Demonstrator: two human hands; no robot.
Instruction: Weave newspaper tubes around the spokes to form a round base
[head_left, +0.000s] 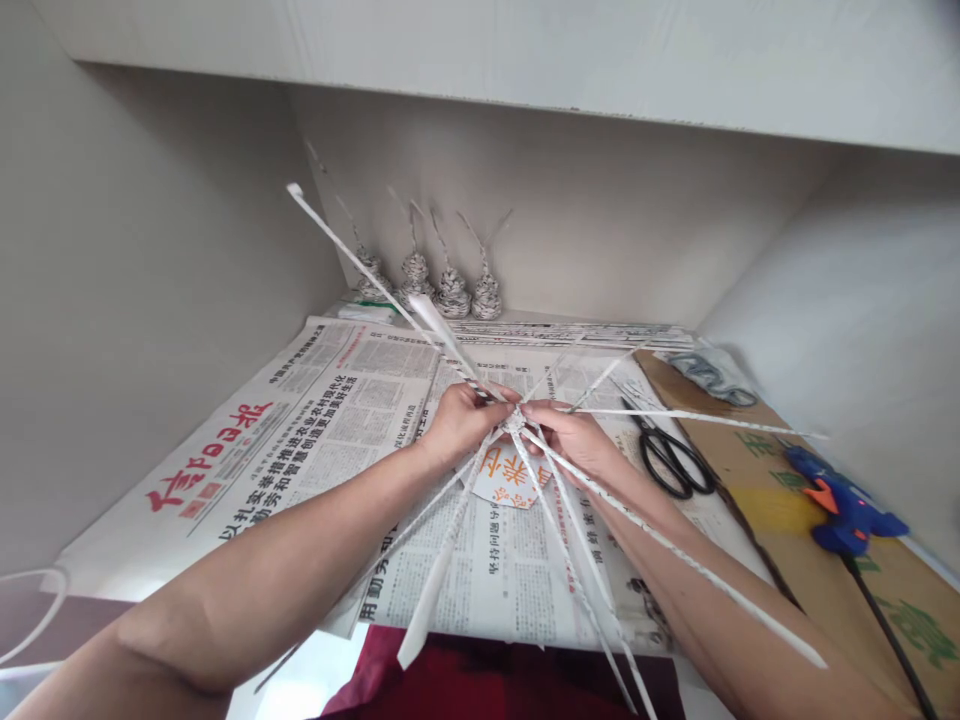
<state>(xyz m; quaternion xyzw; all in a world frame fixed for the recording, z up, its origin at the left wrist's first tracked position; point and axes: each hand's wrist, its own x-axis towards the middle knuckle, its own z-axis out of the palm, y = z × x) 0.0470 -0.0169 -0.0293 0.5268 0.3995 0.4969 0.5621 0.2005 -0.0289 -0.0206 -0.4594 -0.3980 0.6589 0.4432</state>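
Several rolled newspaper strips (pixel 592 480) cross at a small woven centre (pixel 514 420) and spread outward like spokes. My left hand (pixel 466 415) pinches the strips at the left of this centre, its thumb on top. From the other side my right hand (pixel 566 432) grips the centre, fingers closed and thumb close to the left one. One long strip (pixel 352 255) points up and away to the left. Beneath the centre is a white piece with orange characters (pixel 514 475); whether it touches the strips I cannot tell.
Newspaper sheets (pixel 300 440) cover the table. Black-handled scissors (pixel 667 455) lie right of my right hand. Cardboard (pixel 750 470) carries a blue glue gun (pixel 851 510) farther right. At the back stand several small woven gourd shapes (pixel 452 290) and a row of paper rolls (pixel 570 333).
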